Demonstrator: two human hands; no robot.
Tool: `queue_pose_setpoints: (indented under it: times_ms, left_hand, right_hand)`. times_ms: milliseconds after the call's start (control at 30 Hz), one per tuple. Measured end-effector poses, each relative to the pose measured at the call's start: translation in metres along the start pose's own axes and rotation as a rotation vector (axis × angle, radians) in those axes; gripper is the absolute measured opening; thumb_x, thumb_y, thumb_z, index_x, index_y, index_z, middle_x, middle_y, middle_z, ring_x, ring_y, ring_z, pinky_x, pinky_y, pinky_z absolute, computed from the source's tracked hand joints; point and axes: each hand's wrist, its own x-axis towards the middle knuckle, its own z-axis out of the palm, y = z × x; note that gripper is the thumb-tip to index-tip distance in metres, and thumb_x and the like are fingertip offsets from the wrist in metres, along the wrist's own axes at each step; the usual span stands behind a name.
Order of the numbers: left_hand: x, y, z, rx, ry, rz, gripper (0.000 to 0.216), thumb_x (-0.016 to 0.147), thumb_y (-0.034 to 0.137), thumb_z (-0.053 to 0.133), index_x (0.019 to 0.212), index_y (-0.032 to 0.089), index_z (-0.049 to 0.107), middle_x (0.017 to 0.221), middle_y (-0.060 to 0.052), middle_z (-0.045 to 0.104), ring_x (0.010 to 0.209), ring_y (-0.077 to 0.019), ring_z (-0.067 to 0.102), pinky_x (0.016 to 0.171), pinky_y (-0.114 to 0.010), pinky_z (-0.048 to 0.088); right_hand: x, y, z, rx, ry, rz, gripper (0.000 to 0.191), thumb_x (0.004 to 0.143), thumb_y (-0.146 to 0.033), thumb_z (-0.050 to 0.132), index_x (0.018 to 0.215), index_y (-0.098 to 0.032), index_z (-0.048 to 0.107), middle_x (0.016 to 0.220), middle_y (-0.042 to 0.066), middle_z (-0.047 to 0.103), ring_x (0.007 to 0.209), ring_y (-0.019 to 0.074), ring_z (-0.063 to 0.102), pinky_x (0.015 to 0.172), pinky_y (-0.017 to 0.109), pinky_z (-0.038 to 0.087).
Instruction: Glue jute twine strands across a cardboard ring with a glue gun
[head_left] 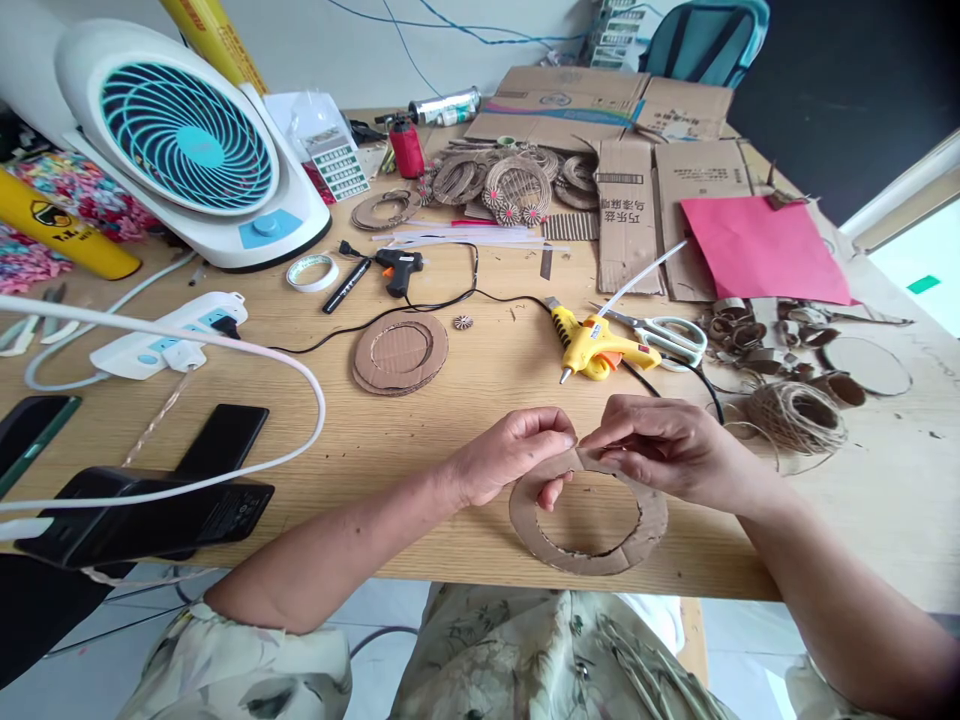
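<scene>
Ring (pixel 524 515), plain brown cardboard, is at the near edge of the table (pixel 465 430), in front of the person, between and below the two hands. Inner edge looks rough-cut.

Left hand (pixel 517 450): pinching the ring's far rim, thumb on top, a fingertip showing through the opening. Right hand (pixel 667 450): fingers narrowed together at the same rim, just beside the left fingertips; cannot tell whether they grip the card or something small, the contact being hidden.

Beyond the right hand: yellow glue gun (pixel 600 348) on its side, nozzle toward the person, a clear stick out of its back; scissors (pixel 679 340) just beside it. To the right, twine (pixel 780 425) in a roll, near some curled card scraps (pixel 742 330). Beyond these, a red sheet (pixel 765 250) over flat cardboard.

Beyond the left hand: disc (pixel 365 355) with a raised oval rim, and a small striped button (pixel 463 322) near it. Further off, black glue gun (pixel 401 268), marker (pixel 346 285) and tape (pixel 330 274). Far left, white fan (pixel 206 145); nearer, power strip (pixel 150 345) with plugs in it.
</scene>
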Motion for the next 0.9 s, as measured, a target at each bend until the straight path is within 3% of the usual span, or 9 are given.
queue_pose_setpoints:
  times_ms: [167,300,500,700,900]
  left_hand:
    - [0.0014,-0.0025,-0.0034,-0.192,-0.039,-0.058,0.035,0.086,0.047,0.069,0.089,0.017,0.052,0.071,0.000,0.063,0.052,-0.0092,0.058,0.053,-0.024,0.056]
    - [0.0018,-0.0032,-0.0049,-0.281,-0.078,-0.051,0.033,0.085,0.042,0.073,0.096,0.018,0.053,0.078,0.000,0.063,0.055,-0.0074,0.056,0.051,-0.018,0.051]
    - [0.0022,-0.0039,-0.0041,-0.274,-0.083,-0.017,0.034,0.089,0.047,0.067,0.095,0.017,0.054,0.078,-0.002,0.062,0.056,-0.0082,0.055,0.050,-0.020,0.054]
    - [0.0026,-0.0037,-0.0038,-0.274,-0.111,-0.022,0.027,0.090,0.039,0.067,0.095,0.018,0.051,0.077,0.000,0.062,0.054,-0.0070,0.054,0.049,-0.020,0.055]
    - [0.0022,-0.0066,-0.0002,-0.188,-0.086,-0.071,0.032,0.090,0.045,0.064,0.088,0.020,0.046,0.067,0.005,0.056,0.043,-0.0049,0.046,0.043,-0.019,0.052]
  right_hand:
    - [-0.0016,0.0025,-0.0041,-0.017,0.080,-0.019,0.018,0.091,-0.026,0.064,0.104,-0.023,0.077,0.080,0.003,0.066,0.072,0.0120,0.060,0.064,0.025,0.048]
    - [-0.0025,0.0055,-0.0069,-0.012,0.108,-0.028,0.017,0.090,-0.024,0.065,0.103,-0.022,0.077,0.080,0.003,0.065,0.071,0.0117,0.059,0.061,0.024,0.047]
    - [-0.0024,0.0063,-0.0074,0.027,0.103,-0.021,0.017,0.090,-0.023,0.067,0.104,-0.022,0.076,0.082,0.003,0.067,0.073,0.0117,0.060,0.064,0.023,0.049]
    - [-0.0022,0.0052,-0.0070,0.028,0.079,-0.021,0.017,0.091,-0.025,0.066,0.104,-0.020,0.076,0.081,0.003,0.067,0.073,0.0114,0.060,0.064,0.023,0.049]
    - [0.0003,0.0033,-0.0024,0.014,0.037,-0.044,0.021,0.092,-0.033,0.064,0.105,-0.021,0.076,0.081,0.004,0.068,0.071,0.0118,0.060,0.064,0.024,0.049]
